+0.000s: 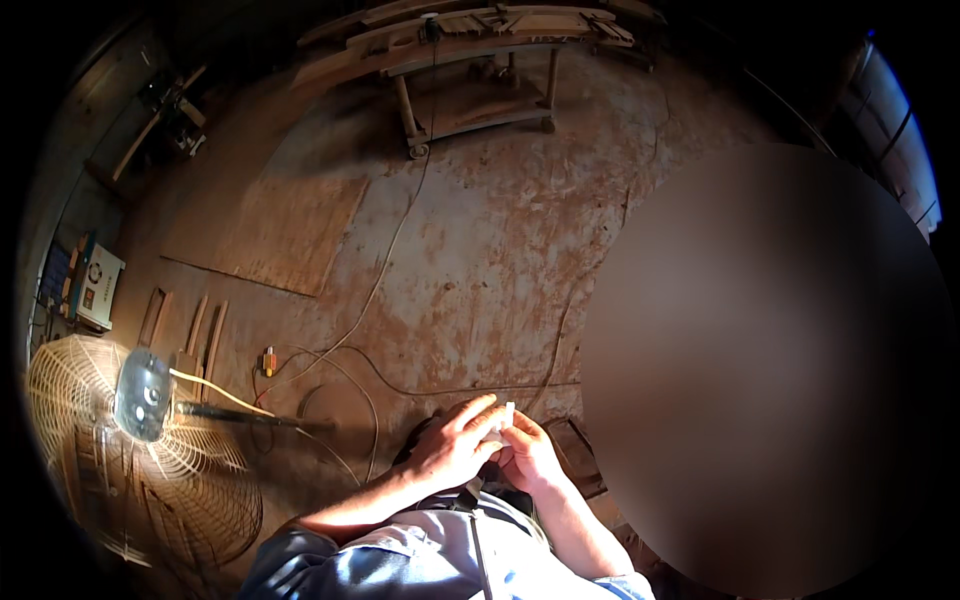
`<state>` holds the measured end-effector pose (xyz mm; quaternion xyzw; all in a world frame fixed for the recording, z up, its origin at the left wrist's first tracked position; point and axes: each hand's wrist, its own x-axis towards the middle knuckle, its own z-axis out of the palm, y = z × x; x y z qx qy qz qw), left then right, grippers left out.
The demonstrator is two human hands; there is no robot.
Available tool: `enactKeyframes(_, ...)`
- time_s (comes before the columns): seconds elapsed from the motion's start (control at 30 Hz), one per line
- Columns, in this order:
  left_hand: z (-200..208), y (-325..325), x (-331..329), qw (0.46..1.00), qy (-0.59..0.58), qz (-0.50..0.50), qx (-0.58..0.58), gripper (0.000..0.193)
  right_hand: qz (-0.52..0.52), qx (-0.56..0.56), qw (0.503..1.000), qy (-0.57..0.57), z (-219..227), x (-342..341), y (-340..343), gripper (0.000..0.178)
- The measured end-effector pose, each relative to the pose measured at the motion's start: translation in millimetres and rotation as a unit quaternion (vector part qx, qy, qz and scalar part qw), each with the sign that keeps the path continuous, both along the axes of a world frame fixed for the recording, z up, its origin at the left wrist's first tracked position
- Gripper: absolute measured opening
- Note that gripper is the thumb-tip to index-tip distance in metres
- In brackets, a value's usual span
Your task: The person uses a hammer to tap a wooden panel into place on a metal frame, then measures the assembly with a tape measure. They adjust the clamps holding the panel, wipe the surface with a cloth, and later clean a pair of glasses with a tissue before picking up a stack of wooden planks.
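Note:
Both my hands meet in front of my body, close to the chest. A small white object [509,412], narrow and upright at its top, sticks up between the fingertips; its kind is too small to tell. My right hand [530,458] pinches it between thumb and fingers. My left hand [452,452] has its fingers bent in toward the same object, with the thumb close beneath. Part of the white object lies hidden behind the fingers. A dark strap or cord [474,497] hangs down the front of my blue shirt [400,555].
A large caged fan [85,390] stands at left beside wooden strips [210,340]. Cables [385,260] cross the dusty floor, near a plywood sheet [270,235]. A wheeled table [480,125] stands far ahead; a white-and-blue box [98,287] sits far left. A blurred disc hides the right.

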<state>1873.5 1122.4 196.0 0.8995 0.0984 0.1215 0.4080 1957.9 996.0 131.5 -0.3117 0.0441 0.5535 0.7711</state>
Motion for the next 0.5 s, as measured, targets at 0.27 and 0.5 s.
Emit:
enactKeyframes(0.27, -31, 107, 154, 0.992, -0.06, -0.097, 0.055, 0.033, -0.039, -0.004, 0.997, -0.064, 7, 135, 77, 0.043)
enactKeyframes(0.5, -62, 183, 323, 0.981, -0.038, -0.186, -0.027, 0.016, -0.035, -0.235, 0.963, -0.129, 19, 268, 126, 0.047)
